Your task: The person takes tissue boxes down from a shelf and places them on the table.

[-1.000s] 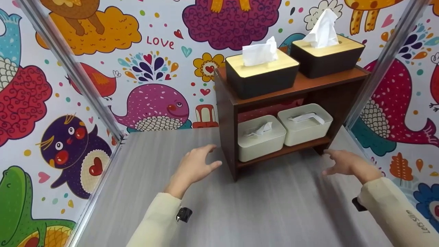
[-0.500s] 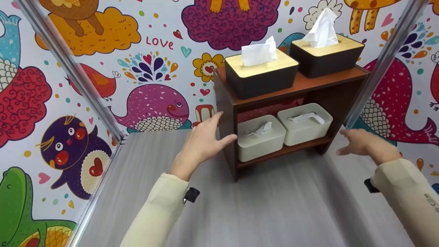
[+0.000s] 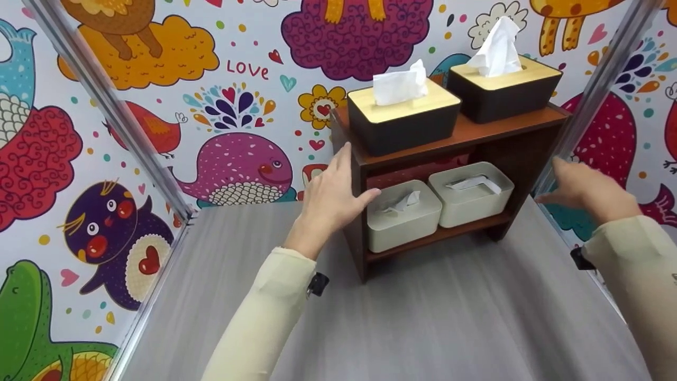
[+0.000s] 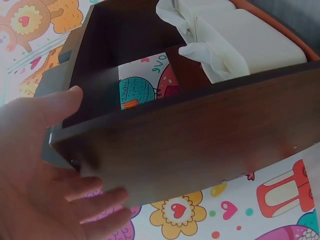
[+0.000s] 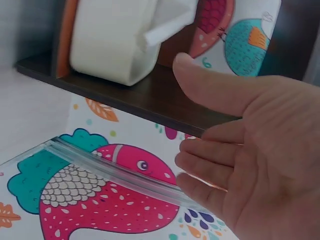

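A small dark brown wooden shelf (image 3: 470, 135) stands on the grey floor. On top sit two black tissue boxes with light wood lids, a left one (image 3: 407, 129) and a right one (image 3: 513, 98). Below them are two cream tissue boxes, one at left (image 3: 404, 227), one at right (image 3: 473, 203). My left hand (image 3: 330, 193) is at the shelf's left side, thumb towards the front edge, fingers spread along the outer face; contact is unclear. Beside the right side, my right hand (image 5: 270, 150) has its palm towards the panel and holds nothing.
Walls with cartoon animals (image 3: 243, 164) close in behind and at both sides. Metal corner posts run up at left (image 3: 121, 116) and at right (image 3: 592, 79), the right one close behind the shelf. Grey wood-grain floor (image 3: 423, 317) lies in front.
Both hands have moved forward and up along the shelf's sides. My left hand has come closer to the left panel. The shelf and tissue boxes stay in place.
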Available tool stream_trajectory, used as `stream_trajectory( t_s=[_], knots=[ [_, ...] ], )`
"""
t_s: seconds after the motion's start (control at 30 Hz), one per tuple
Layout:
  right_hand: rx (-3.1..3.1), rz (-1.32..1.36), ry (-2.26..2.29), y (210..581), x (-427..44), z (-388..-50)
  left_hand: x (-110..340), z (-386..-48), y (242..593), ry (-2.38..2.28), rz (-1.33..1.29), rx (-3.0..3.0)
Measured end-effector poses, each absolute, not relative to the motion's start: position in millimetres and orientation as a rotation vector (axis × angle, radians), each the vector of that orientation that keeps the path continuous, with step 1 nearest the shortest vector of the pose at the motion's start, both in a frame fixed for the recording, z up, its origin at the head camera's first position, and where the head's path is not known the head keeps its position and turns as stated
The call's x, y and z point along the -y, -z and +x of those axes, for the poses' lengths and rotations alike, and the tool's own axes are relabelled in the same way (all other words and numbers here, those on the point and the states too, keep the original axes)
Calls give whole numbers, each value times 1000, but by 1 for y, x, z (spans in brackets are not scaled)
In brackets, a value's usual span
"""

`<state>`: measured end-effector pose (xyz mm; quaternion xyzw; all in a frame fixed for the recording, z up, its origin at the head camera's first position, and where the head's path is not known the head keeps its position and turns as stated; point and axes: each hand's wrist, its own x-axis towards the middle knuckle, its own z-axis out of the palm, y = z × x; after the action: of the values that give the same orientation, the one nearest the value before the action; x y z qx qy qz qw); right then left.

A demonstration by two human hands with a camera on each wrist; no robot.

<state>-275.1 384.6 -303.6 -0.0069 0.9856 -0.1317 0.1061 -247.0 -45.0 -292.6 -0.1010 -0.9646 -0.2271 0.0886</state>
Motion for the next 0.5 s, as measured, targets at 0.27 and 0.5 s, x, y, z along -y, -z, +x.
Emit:
stream_trajectory(
  t_s=[0.27, 0.5],
  knots=[
    [-3053, 82, 417, 292, -379, -277, 34, -256, 294, 495, -222, 2845],
    [-3173, 188, 434, 284, -370, -279, 33, -262, 296, 199, -230, 2744]
  ],
)
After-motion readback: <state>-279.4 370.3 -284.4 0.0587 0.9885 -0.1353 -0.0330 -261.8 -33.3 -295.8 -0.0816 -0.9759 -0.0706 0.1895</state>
